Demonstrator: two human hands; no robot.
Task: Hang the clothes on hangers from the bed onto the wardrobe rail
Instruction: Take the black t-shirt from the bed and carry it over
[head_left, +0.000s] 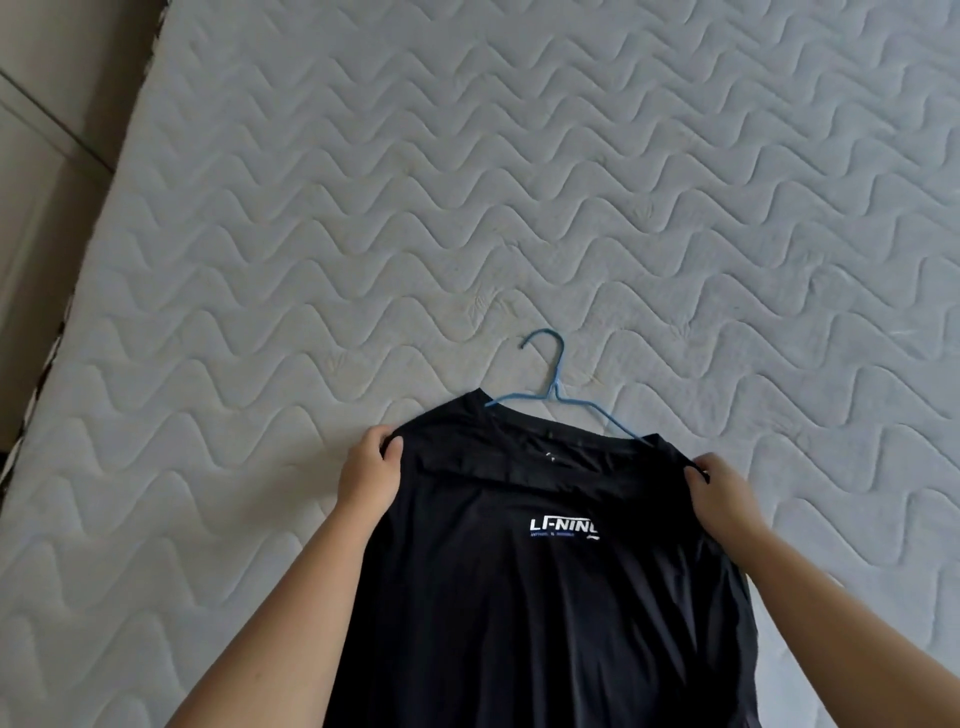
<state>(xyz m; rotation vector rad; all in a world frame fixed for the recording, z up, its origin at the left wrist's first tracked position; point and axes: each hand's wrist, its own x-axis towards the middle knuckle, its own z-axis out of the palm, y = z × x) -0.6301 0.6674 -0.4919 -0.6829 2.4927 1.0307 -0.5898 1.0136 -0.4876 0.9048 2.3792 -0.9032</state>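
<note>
landmark: the blue hanger (558, 395) is lying on the bed (467, 182), and every place below is given from it.
shirt: the black shirt (556, 571) is lying over the lower part of the hanger, its collar just under the hook, its body running from the hanger toward the person.
hanger arms: they are going under the collar; the arm on the right is showing more wire than the arm on the left.
left hand: the left hand (371, 470) is pinching the shirt shoulder, to the left of the hanger and below the hook.
right hand: the right hand (719, 486) is pinching the other shoulder, to the right of the hanger and a little lower.
key relation: the hook is pointing away from the person, between both hands; the hanger bar is lying left to right. the left hand is looking slightly nearer to the hook.
step, as i judge: the shirt is being settled on the hanger; lifting by the hook is not yet done.
wardrobe rail: not in view.
</note>
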